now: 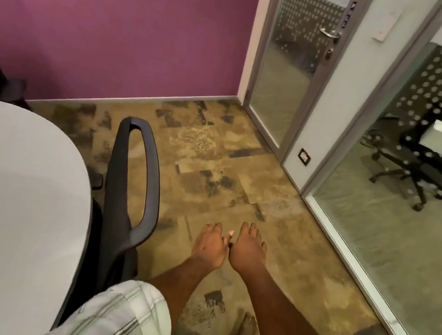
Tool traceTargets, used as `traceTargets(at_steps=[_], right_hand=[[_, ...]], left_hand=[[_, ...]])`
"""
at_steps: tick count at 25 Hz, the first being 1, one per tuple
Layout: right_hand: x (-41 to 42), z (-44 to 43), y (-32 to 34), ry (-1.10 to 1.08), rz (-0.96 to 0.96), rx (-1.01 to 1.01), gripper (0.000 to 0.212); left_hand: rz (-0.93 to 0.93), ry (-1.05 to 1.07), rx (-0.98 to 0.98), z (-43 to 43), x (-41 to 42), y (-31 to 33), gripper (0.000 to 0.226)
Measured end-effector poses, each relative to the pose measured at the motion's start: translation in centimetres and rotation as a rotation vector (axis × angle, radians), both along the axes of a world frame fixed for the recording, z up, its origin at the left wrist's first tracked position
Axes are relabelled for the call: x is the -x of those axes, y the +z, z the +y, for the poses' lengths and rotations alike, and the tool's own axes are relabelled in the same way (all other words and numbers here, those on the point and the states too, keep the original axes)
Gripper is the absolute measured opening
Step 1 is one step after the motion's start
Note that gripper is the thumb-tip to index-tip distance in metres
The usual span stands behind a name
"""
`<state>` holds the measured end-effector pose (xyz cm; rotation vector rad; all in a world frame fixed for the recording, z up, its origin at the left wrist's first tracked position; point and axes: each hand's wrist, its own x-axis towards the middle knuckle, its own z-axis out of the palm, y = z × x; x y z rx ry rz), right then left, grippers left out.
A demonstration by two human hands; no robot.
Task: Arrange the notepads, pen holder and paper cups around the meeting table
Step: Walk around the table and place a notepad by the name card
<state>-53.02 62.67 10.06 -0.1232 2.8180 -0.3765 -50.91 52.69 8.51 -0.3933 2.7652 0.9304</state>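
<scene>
Head view: left hand [210,246], right hand [248,249] loosely curled, empty, side by side above carpet [214,166]; table [11,194] bare. Between placements, likely; fetching supplies next.

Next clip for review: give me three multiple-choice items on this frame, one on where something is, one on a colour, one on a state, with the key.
1. Where is the black chair relative to the white table?
A. pushed in at the table's right edge
B. lying on the table
C. outside the glass door

2. What colour is the wall behind the table?
A. green
B. purple
C. yellow

3. What are the hands holding?
A. a paper cup
B. a notepad
C. nothing

Key: 1 A, its backrest stands at the table's rim; 2 B, the painted wall is purple down to the skirting; 3 C, the left hand and right hand hang close together over the carpet with loosely curled fingers and no object in them.
</scene>
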Motion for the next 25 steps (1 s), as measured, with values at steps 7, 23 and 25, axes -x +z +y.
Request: traceTargets(at_steps=[7, 23, 25], right_hand=[[20.8, -2.2, -0.4, 0.270, 0.009, 0.010, 0.061], [55.8, -24.1, 1.7, 0.608, 0.021, 0.074, 0.063], [60.1, -29.1, 2.5, 0.649, 0.022, 0.062, 0.064]], left_hand=[[0.048, 0.310, 0.005, -1.5, 17.4, -1.3, 0.056], [0.033, 0.763, 0.082, -24.0, 48.1, -1.0, 0.056], [0.071, 0.757, 0.104, -28.0, 52.6, 0.0, 0.060]])
